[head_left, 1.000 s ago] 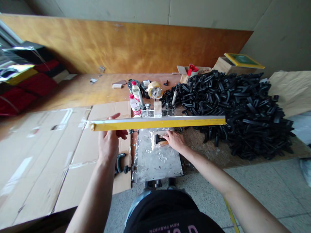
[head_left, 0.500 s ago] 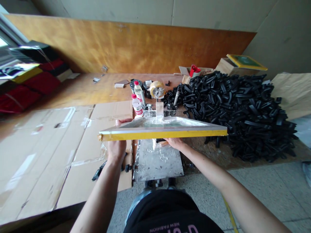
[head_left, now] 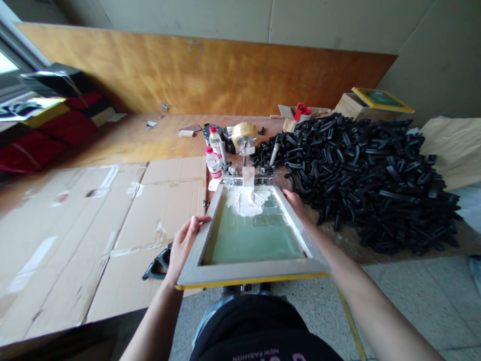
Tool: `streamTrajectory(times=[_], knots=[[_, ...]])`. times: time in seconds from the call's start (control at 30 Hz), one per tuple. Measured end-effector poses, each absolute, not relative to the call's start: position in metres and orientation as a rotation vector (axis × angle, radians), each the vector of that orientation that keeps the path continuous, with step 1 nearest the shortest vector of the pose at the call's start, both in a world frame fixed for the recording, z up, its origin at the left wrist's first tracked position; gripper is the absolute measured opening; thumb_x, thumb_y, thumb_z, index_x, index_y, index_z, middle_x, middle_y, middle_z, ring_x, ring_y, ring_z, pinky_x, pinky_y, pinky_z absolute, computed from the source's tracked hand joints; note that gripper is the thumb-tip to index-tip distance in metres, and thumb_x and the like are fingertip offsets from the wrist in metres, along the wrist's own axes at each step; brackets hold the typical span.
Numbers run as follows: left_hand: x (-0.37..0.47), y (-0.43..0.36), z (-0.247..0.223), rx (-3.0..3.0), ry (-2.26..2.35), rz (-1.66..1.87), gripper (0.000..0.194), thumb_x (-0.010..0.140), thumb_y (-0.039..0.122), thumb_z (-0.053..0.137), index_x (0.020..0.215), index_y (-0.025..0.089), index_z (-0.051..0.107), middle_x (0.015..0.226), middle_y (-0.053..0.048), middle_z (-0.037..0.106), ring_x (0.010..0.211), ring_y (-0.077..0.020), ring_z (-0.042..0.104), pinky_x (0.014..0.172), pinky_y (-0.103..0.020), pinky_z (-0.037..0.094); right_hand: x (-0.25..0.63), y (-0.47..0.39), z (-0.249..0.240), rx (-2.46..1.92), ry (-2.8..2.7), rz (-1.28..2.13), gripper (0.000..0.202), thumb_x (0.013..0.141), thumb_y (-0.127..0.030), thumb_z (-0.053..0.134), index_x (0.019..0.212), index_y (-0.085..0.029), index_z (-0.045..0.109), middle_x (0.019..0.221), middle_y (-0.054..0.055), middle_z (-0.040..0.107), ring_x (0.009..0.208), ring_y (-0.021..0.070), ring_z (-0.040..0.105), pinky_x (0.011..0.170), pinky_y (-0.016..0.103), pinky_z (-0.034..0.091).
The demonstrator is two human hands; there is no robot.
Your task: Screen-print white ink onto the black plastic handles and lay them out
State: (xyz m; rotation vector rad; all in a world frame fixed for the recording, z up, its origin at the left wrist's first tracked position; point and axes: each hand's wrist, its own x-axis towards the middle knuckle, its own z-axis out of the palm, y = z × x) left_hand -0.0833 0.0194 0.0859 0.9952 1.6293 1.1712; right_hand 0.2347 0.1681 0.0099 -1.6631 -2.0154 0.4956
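Observation:
A screen printing frame with grey rails, a yellow underside and green mesh lies low in front of me. White ink is heaped on the far part of its mesh. My left hand grips the left rail, with thumb and forefinger at its edge. At the far part of the right rail is my right hand, its bent fingers against the edge and partly hidden. Behind the frame, a metal clamp carries the screen. The metal plate under it is hidden. A curved black part rests left of my left hand.
A large heap of black plastic parts covers the right side of the bench. Flattened cardboard lies on the left. Two red-capped bottles and a tape roll stand behind the clamp. Red bundles are stacked far left.
The screen frame's near end has swung down over the metal plate. My right hand has moved from beneath it to its right side. My left hand has come down with the left rail.

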Motion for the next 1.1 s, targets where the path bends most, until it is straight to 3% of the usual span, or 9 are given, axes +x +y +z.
streamTrajectory(times=[0.1, 0.17, 0.23, 0.37, 0.6, 0.73, 0.93, 1.1], knots=[[-0.086, 0.001, 0.045, 0.934, 1.605, 0.993, 0.067, 0.074, 0.069, 0.062, 0.118, 0.019, 0.064, 0.078, -0.002, 0.068, 0.064, -0.0174, 0.060, 0.057, -0.026, 0.045, 0.221, 0.187, 0.028, -1.573, -1.964, 0.249, 0.039, 0.090, -0.018, 0.056, 0.129, -0.014, 0.058, 0.130, 0.014, 0.062, 0.121, 0.0223, 0.056, 0.104, 0.038, 0.044], [-0.085, -0.004, 0.017, 0.905, 1.581, 0.962, 0.079, 0.074, 0.066, 0.064, 0.137, 0.020, 0.051, 0.078, -0.002, 0.068, 0.068, -0.0195, 0.062, 0.060, -0.028, 0.048, 0.193, 0.197, 0.037, -1.382, -2.098, 0.176, 0.050, 0.088, -0.021, 0.062, 0.137, -0.015, 0.050, 0.142, 0.015, 0.050, 0.132, 0.0248, 0.045, 0.110, 0.040, 0.037], [-0.084, -0.005, -0.007, 0.907, 1.601, 0.955, 0.085, 0.075, 0.064, 0.064, 0.144, 0.020, 0.042, 0.078, -0.002, 0.067, 0.071, -0.0210, 0.064, 0.063, -0.029, 0.049, 0.163, 0.204, 0.039, -1.310, -2.288, 0.173, 0.047, 0.086, -0.021, 0.065, 0.131, -0.014, 0.053, 0.136, 0.016, 0.053, 0.127, 0.0273, 0.046, 0.106, 0.041, 0.039], [-0.084, -0.003, -0.029, 0.915, 1.667, 0.919, 0.084, 0.075, 0.066, 0.061, 0.142, 0.019, 0.047, 0.079, -0.003, 0.067, 0.072, -0.0212, 0.064, 0.064, -0.030, 0.049, 0.130, 0.199, 0.028, -1.407, -2.608, 0.232, 0.017, 0.088, -0.017, 0.060, 0.104, -0.013, 0.063, 0.104, 0.013, 0.066, 0.101, 0.0255, 0.058, 0.089, 0.034, 0.044], [-0.083, -0.004, -0.027, 0.879, 1.684, 0.884, 0.082, 0.075, 0.068, 0.059, 0.139, 0.017, 0.049, 0.093, -0.008, 0.070, 0.082, -0.0240, 0.066, 0.068, -0.032, 0.051, 0.168, 0.154, 0.031, -0.879, -2.927, 0.317, 0.016, 0.080, -0.008, 0.057, 0.091, -0.017, 0.065, 0.094, 0.007, 0.068, 0.091, 0.0208, 0.060, 0.077, 0.028, 0.041], [-0.083, -0.003, -0.026, 0.878, 1.674, 0.898, 0.083, 0.074, 0.068, 0.060, 0.138, 0.016, 0.050, 0.088, -0.007, 0.069, 0.081, -0.0243, 0.066, 0.068, -0.032, 0.051, 0.172, 0.159, 0.043, -0.852, -2.901, 0.488, 0.004, 0.081, -0.016, 0.064, 0.079, -0.020, 0.065, 0.085, 0.003, 0.068, 0.080, 0.0187, 0.060, 0.068, 0.026, 0.038], [-0.085, -0.003, -0.022, 0.852, 1.640, 0.903, 0.084, 0.073, 0.067, 0.063, 0.139, 0.017, 0.048, 0.085, -0.006, 0.071, 0.076, -0.0231, 0.066, 0.063, -0.030, 0.050, 0.165, 0.140, 0.018, -0.896, -2.770, 0.261, 0.015, 0.085, -0.010, 0.054, 0.092, -0.017, 0.067, 0.094, 0.009, 0.067, 0.092, 0.0223, 0.058, 0.079, 0.031, 0.042], [-0.086, -0.003, -0.013, 0.871, 1.631, 0.894, 0.077, 0.077, 0.062, 0.063, 0.138, 0.018, 0.049, 0.085, -0.006, 0.071, 0.075, -0.0230, 0.068, 0.065, -0.031, 0.051, 0.165, 0.146, 0.028, -0.918, -2.727, 0.430, 0.009, 0.088, -0.026, 0.062, 0.093, -0.021, 0.068, 0.090, 0.004, 0.069, 0.085, 0.0193, 0.061, 0.076, 0.028, 0.043]])
